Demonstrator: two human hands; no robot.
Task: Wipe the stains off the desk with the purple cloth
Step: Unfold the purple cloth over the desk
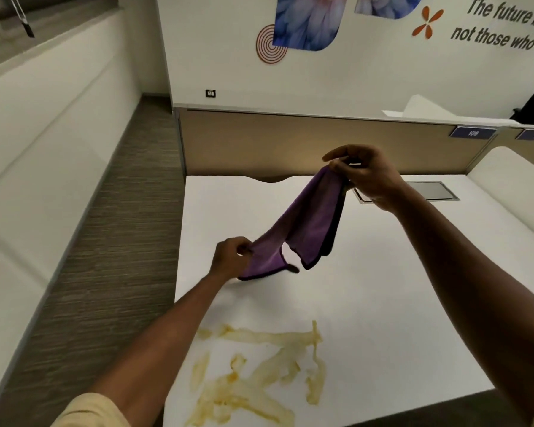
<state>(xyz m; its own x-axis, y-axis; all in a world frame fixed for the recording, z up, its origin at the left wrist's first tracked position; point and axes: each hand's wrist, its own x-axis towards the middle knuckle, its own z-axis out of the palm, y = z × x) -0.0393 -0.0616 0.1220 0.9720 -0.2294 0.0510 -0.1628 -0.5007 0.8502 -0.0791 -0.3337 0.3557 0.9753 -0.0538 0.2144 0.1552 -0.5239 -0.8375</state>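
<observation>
A purple cloth (305,223) with a dark hem hangs stretched in the air over the white desk (367,288). My right hand (364,177) pinches its upper corner, raised toward the back of the desk. Lower and to the left, my left hand (232,257) grips the cloth's other end just above the desk top. Yellowish smeared stains (259,371) spread across the near part of the desk, below both hands. The cloth is apart from the stains.
A grey cable hatch (426,191) is set into the desk at the back right. A beige partition (290,143) closes the far edge. The desk's left edge drops to a carpeted aisle (111,241). A white divider (512,192) bounds the right.
</observation>
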